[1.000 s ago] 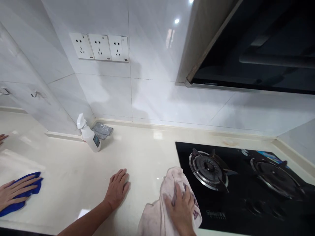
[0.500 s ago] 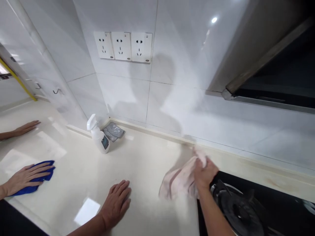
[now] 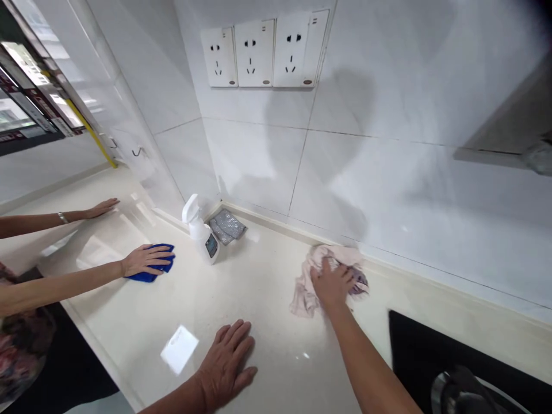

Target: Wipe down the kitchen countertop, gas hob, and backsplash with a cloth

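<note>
My right hand (image 3: 334, 283) is closed on a crumpled pale pink cloth (image 3: 304, 290) and presses it onto the white countertop (image 3: 259, 276) near the wall. A purplish patch of the cloth shows beyond my fingers. Flat on the counter at the lower middle rests my left hand (image 3: 226, 359), open, fingers apart, holding nothing. Left of it, a co-worker's hand (image 3: 144, 260) lies over a blue cloth (image 3: 144, 276); the co-worker's other hand (image 3: 103, 208) leans on the counter farther back.
A white spray bottle (image 3: 202, 238) stands near the corner, beside grey sparkly pads (image 3: 228, 225). Three sockets (image 3: 254, 53) are set in the tiled wall. At the lower right is a black gas hob (image 3: 414, 345). A range hood's edge (image 3: 539, 154) juts out at the right.
My right hand has set the lifted pink cloth down by the wall, left of the hob. The co-worker's hand has slid the blue cloth farther along the counter. The view has turned left.
</note>
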The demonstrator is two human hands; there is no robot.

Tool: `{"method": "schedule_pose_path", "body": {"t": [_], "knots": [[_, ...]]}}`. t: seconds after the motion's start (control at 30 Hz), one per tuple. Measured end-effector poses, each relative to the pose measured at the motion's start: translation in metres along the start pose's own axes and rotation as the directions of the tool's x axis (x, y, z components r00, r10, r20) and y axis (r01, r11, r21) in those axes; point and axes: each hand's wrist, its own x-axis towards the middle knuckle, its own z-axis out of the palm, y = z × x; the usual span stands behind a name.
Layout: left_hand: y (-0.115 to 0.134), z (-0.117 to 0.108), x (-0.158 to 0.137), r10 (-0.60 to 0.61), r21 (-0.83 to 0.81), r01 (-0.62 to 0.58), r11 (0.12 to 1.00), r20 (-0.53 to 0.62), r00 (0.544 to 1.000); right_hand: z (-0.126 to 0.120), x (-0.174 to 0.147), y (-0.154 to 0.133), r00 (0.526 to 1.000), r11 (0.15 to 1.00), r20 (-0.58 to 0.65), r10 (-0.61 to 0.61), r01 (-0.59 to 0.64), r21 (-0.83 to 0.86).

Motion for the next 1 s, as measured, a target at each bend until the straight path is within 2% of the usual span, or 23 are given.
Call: {"method": "schedule_pose_path", "body": {"t": [0.1,0.2,0.33,0.43,0.53,0.6,0.67,0.73,0.77,0.8,0.87,0.93,1.0], "knots": [[0.001,0.001,-0.003,-0.043,-0.038,0.041,0.998,-0.043,0.998,-0.003,0.006,-0.064,0.983,0.988,0.100,-0.155,0.153,0.024],[0.002,0.001,-0.004,-0.080,-0.084,0.073,0.994,-0.080,0.994,-0.004,0.000,-0.111,0.934,0.944,0.144,-0.328,0.317,0.089],[0.001,0.001,-0.004,-0.109,-0.100,0.095,0.990,-0.141,0.984,-0.006,-0.047,-0.153,0.793,0.801,0.153,-0.589,0.549,0.239],[-0.001,0.000,-0.005,-0.119,-0.076,0.105,0.991,-0.197,0.973,-0.012,-0.096,-0.159,0.706,0.693,0.114,-0.699,0.630,0.349],[-0.002,-0.004,-0.007,-0.136,-0.034,0.131,0.991,-0.281,0.950,-0.018,-0.143,-0.139,0.629,0.588,0.047,-0.776,0.693,0.417],[0.003,-0.006,-0.007,-0.185,-0.019,0.189,0.982,-0.321,0.929,-0.022,-0.169,-0.118,0.593,0.527,-0.012,-0.805,0.724,0.444],[0.014,-0.007,-0.006,-0.234,-0.037,0.235,0.971,-0.321,0.918,-0.025,-0.190,-0.096,0.568,0.482,-0.050,-0.822,0.739,0.471],[0.028,-0.002,-0.003,-0.254,-0.076,0.243,0.967,-0.282,0.925,-0.029,-0.205,-0.074,0.537,0.440,-0.038,-0.843,0.728,0.526],[0.035,0.001,-0.001,-0.259,-0.085,0.245,0.966,-0.256,0.931,-0.031,-0.210,-0.061,0.536,0.433,-0.018,-0.844,0.702,0.566],[0.041,0.006,0.002,-0.275,-0.082,0.263,0.961,-0.229,0.934,-0.032,-0.214,-0.047,0.562,0.448,-0.001,-0.827,0.660,0.602],[0.050,0.017,0.008,-0.348,-0.042,0.346,0.937,-0.172,0.922,-0.034,-0.221,-0.009,0.685,0.530,-0.012,-0.728,0.574,0.624],[0.054,0.026,0.018,-0.451,0.012,0.455,0.891,-0.102,0.887,-0.033,-0.229,0.041,0.802,0.630,-0.110,-0.588,0.538,0.560],[0.052,0.030,0.032,-0.533,0.052,0.533,0.844,-0.021,0.846,-0.029,-0.243,0.097,0.813,0.684,-0.223,-0.538,0.575,0.449]]}}
